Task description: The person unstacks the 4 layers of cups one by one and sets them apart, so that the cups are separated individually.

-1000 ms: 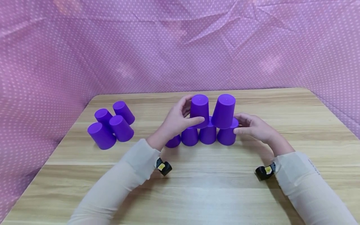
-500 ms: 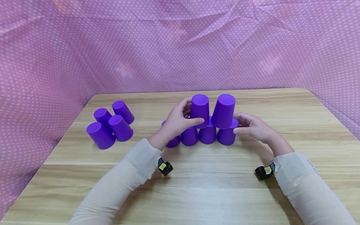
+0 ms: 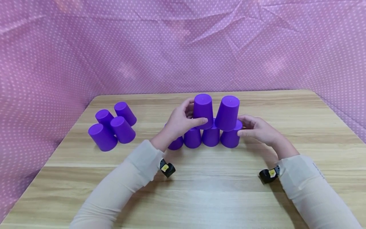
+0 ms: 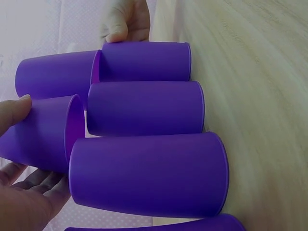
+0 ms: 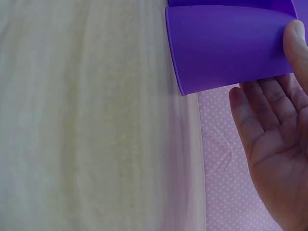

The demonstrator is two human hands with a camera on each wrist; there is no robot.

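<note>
Upside-down purple cups stand in a row mid-table, with a second tier on top. My left hand point(image 3: 181, 121) grips an upper cup point(image 3: 203, 109), thumb in front and fingers behind. In the left wrist view this held cup point(image 4: 38, 127) sits slightly tilted, its rim close to the bases of the lower cups. Beside it, another upper cup point(image 3: 227, 113) rests across two lower cups. My right hand point(image 3: 258, 130) holds the rightmost lower cup point(image 3: 229, 139) at its side; the right wrist view shows the thumb on that cup point(image 5: 226, 48). My left wrist partly hides the leftmost lower cup point(image 3: 175, 143).
Several more upside-down purple cups point(image 3: 123, 130) stand in a cluster at the left of the wooden table point(image 3: 217, 190). A pink dotted cloth point(image 3: 183, 57) hangs behind the table and along its sides. Small black cameras point(image 3: 168, 169) are strapped at both wrists.
The upper cup in my left hand has risen slightly in the last half second. My right hand and the other cups stay where they were.
</note>
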